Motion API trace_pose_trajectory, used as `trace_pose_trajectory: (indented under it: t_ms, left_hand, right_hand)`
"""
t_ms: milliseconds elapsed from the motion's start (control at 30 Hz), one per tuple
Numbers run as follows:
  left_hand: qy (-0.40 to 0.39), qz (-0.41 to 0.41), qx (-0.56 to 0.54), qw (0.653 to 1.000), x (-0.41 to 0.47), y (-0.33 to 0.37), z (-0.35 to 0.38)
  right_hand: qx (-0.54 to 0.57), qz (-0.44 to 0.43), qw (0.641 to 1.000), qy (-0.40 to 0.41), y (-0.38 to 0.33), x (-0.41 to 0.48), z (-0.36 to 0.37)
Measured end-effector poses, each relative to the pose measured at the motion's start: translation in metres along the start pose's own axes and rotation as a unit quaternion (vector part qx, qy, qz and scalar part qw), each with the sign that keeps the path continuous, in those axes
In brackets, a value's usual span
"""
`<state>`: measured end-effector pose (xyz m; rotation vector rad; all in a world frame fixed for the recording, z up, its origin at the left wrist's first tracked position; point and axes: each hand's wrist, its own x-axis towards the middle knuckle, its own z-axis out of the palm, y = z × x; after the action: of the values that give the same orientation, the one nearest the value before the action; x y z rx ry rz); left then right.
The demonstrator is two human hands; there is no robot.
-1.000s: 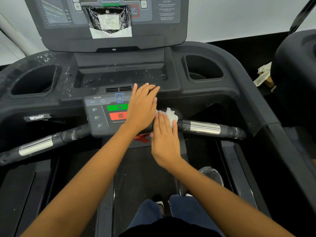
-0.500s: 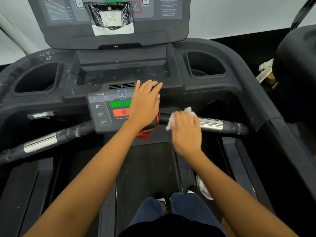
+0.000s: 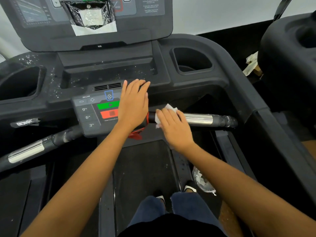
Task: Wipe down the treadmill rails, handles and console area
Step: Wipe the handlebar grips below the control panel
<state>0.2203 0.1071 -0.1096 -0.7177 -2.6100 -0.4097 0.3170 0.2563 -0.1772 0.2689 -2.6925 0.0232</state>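
We find the left hand [image 3: 134, 106] lying flat, fingers extended and together, palm down on the right part of the treadmill's lower control panel [image 3: 95, 113]; it holds nothing. It covers the right ends of the green button [image 3: 107, 105] and the red button [image 3: 108, 114]. The right hand [image 3: 172, 127] presses a crumpled white wipe [image 3: 168, 109] against the right handle bar [image 3: 205, 119], fingers curved over the bar near its inner end, just beside the left hand. The wipe shows above and left of the fingers [image 3: 162, 117]. A metal sensor section [image 3: 199, 119] of that bar lies exposed to the right of the hand, and pale smears mark the bar's outer end. The left handle bar [image 3: 34, 149] stands well apart, untouched. White specks cover the console tray [image 3: 106, 75] and the surface near the left cup holder [image 3: 18, 82]. A red cord [image 3: 136, 132] hangs below the panel, under the left wrist. A crumpled clear wrapper [image 3: 202, 183] lies on the right side rail [image 3: 222, 147], near our feet.
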Motion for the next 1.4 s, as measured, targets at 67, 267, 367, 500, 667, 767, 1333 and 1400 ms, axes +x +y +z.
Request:
trace_pose_trajectory:
  t_ms: [67, 267, 367, 500, 667, 767, 1333, 1400]
  left_hand:
    - [0.0, -0.002, -0.003, 1.0, -0.001, -0.001, 0.0]
    - [0.003, -0.003, -0.002, 1.0, -0.001, 0.001, 0.0]
    - [-0.002, 0.002, -0.003, 1.0, -0.001, 0.0, -0.001]
    - [-0.005, 0.004, -0.014, 1.0, -0.001, -0.002, -0.002]
    - [-0.011, 0.01, -0.024, 1.0, -0.001, -0.006, -0.003]
    - [-0.01, 0.01, -0.024, 1.0, -0.001, -0.006, -0.003]
    - [-0.036, 0.013, -0.028, 0.999, 0.006, 0.07, 0.023]
    - [-0.059, 0.022, -0.051, 0.997, 0.005, 0.089, 0.031]
  right_hand:
    - [-0.048, 0.024, 0.998, -0.024, 0.023, -0.013, -0.001]
    - [-0.043, 0.109, 0.993, -0.009, -0.051, 0.021, 0.003]
    - [-0.015, 0.05, 0.998, 0.029, -0.044, 0.027, 0.005]
    - [-0.014, -0.018, 1.0, 0.01, 0.001, 0.013, -0.005]
    - [-0.031, 0.066, 0.997, -0.03, 0.042, -0.019, -0.009]
    - [-0.041, 0.122, 0.991, -0.038, 0.086, -0.052, -0.018]
    - [0.098, 0.017, 0.992, -0.078, 0.043, 0.0, -0.025]
    - [0.101, 0.096, 0.988, -0.072, 0.081, -0.027, -0.029]
